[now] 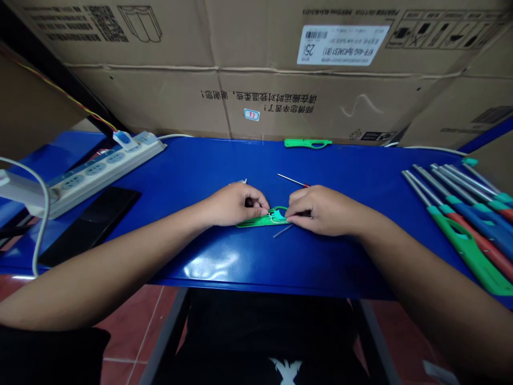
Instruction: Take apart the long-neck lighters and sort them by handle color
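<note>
Green plastic lighter shell [256,221], flat on the blue metal table [192,171] at centre, between both hands. Left hand [236,206] half-closed, fingertips pinching the shell. Right hand [326,210] curled, fingertips on its looped end. Just below, a thin steel rod [283,230]; just above, a red-handled thin screwdriver [292,180]. Along the far edge, another green shell [308,143]. At right, long-nozzled utility lighters [460,224] in a row; upper left, a power strip [104,171]; left, a black phone [90,225].

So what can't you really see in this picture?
Head view:
- The middle of the green part: the left hand and right hand cover it.
- Most of the screwdriver's handle: the right hand hides it.
- The far ends of the lighters: the right edge cuts them off.
</note>
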Available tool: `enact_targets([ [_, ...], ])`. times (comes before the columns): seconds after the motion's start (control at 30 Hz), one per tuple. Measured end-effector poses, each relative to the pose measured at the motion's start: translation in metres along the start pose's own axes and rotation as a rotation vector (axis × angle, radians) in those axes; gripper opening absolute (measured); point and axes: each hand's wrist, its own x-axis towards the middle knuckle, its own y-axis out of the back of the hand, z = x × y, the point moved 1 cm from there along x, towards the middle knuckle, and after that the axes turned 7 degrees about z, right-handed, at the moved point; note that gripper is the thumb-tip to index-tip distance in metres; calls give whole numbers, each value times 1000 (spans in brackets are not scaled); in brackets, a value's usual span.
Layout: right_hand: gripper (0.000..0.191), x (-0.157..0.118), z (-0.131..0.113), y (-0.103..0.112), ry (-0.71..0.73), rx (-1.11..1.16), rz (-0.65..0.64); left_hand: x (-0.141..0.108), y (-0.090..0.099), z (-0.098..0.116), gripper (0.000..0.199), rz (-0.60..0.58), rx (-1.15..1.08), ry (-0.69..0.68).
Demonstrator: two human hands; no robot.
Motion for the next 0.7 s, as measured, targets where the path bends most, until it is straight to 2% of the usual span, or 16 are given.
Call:
enact_targets([
  [0.13, 18, 2, 7, -3, -85, 125, 1, 0, 0, -1, 24, 5, 14, -8],
  [0.3, 18, 8, 3, -7, -320, 167, 16, -2, 5, 2, 24, 6, 101, -95],
  [0.4, 16, 12, -3, -6, -461, 138, -36, -6, 9, 6, 31, -28, 184, -200],
  [0.5, 11, 18, -10, -4, -571, 115, -99, -10, 9, 9, 39, -26, 270, -197],
  [0.6, 7, 22, -14, -5, -609, 49, -99, -13, 3, 12, 36, 11, 309, -159],
  [0.7, 5, 24, -18, -8, -587, -2, -75, -14, -2, 13, 33, 42, 285, -156],
])
